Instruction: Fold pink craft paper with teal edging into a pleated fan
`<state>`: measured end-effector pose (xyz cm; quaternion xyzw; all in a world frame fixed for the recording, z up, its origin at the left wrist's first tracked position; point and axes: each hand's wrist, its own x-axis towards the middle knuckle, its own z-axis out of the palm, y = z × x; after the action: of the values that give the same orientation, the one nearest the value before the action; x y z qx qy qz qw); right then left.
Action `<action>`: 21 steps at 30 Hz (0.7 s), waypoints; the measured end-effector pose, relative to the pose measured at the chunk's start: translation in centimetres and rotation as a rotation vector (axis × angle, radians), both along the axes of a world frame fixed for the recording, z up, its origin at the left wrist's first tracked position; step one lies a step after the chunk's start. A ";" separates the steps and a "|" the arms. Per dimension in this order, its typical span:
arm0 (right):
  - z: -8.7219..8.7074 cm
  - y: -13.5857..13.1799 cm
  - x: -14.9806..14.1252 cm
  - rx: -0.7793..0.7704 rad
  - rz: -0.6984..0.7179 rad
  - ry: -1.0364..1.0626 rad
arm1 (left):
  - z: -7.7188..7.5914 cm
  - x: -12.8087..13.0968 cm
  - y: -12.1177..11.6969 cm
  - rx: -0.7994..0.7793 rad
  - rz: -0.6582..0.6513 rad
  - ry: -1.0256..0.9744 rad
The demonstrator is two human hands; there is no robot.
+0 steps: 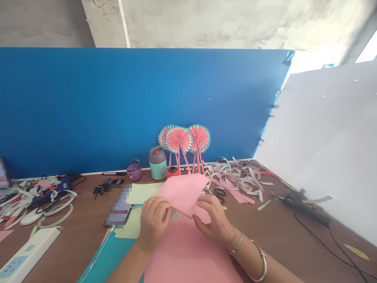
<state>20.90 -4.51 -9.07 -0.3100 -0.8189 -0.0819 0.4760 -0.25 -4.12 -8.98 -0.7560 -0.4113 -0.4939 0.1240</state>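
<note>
My left hand [153,222] and my right hand [213,218] both grip the edges of a folded pink paper sheet [182,194], lifted slightly above the table. Under my hands lies a larger pink paper sheet [188,251], running off the bottom of the view. Pale green paper sheets [144,192] lie just beyond my left hand, partly covered by the folded pink sheet. Black-handled scissors [218,195] lie just beyond my right hand. My right wrist wears a beaded bracelet and a metal bangle.
Pink pleated paper fans [184,139] lean on the blue wall [118,102] behind a teal flask [157,163]. Paper strip piles [235,175] lie on the brown table [265,228]. A glue gun [303,208] sits right; a white power strip [29,255] sits left.
</note>
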 end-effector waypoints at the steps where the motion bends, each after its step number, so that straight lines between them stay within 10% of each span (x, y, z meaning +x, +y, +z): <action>1: 0.0 -0.1 -0.1 -0.004 -0.021 -0.043 | 0.0 0.2 0.0 -0.023 0.006 0.079; 13: -0.9 0.9 -0.1 -0.013 -0.150 -0.209 | 0.0 1.3 -0.4 -0.194 -0.051 0.348; 21: -0.3 0.5 1.0 0.106 -0.026 -0.057 | 0.1 -0.8 -1.0 0.223 0.009 0.228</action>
<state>21.85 -4.03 -9.41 -0.2925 -0.8224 -0.1403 0.4674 -1.03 -5.16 -8.88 -0.7870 -0.3405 -0.4469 0.2550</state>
